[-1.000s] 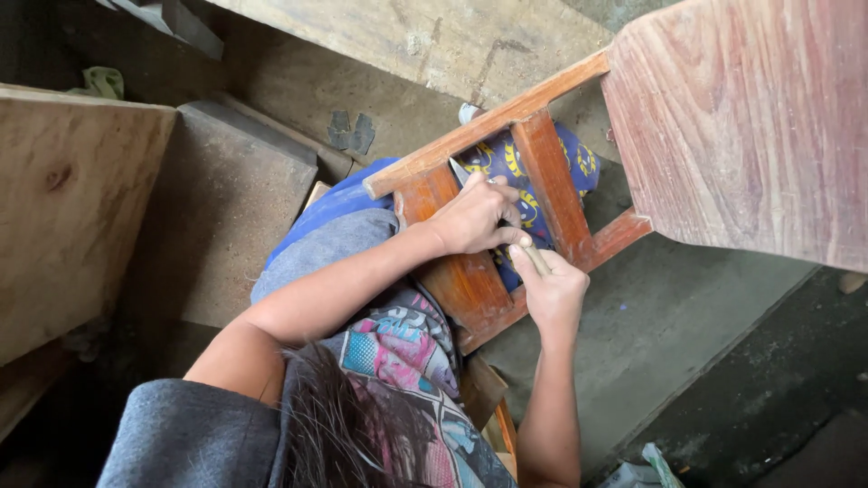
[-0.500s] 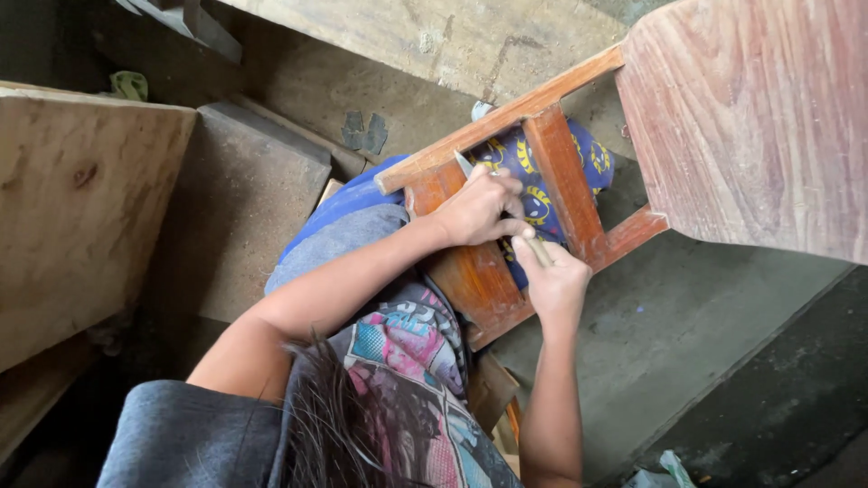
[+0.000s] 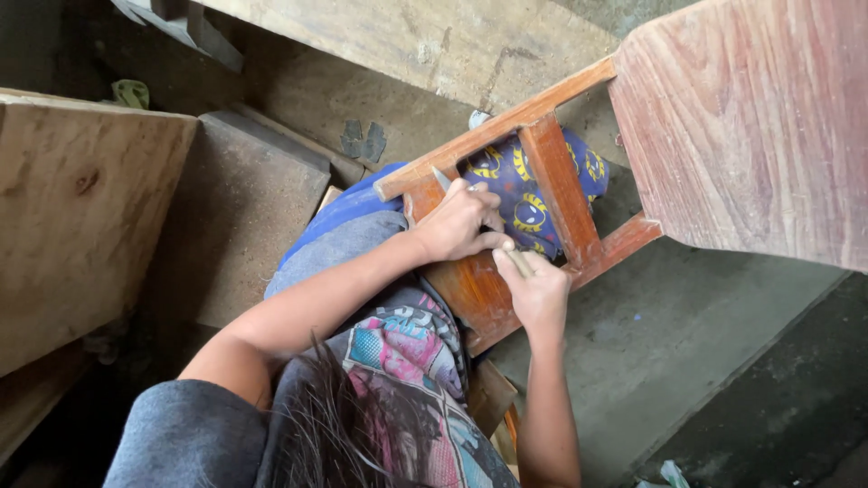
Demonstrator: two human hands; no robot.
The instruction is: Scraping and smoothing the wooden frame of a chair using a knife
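Observation:
A reddish-brown wooden chair (image 3: pixel 561 190) lies tipped over my lap, its broad panel (image 3: pixel 750 126) at the upper right. My left hand (image 3: pixel 461 221) rests closed on the chair's frame, and a thin metal tip (image 3: pixel 440 178) sticks out beyond its knuckles. Just below and to the right, my right hand (image 3: pixel 535 287) pinches a pale stick-like handle (image 3: pixel 519 262) against the same rail. The two hands touch at the fingertips. Whether tip and handle belong to one tool is hidden under my left hand. A blue cloth with yellow patterns (image 3: pixel 511 194) shows through the frame.
A thick raw wooden plank (image 3: pixel 81 217) stands at the left, beside a grey slab (image 3: pixel 244 208). Another pale board (image 3: pixel 407 36) runs along the top. Grey concrete floor (image 3: pixel 687 343) lies to the right. Small dark scraps (image 3: pixel 362 140) lie on the ground.
Both hands stay on the same rail of the chair. The chair and hands sit slightly higher and further right in view, and my right hand has edged closer to the left.

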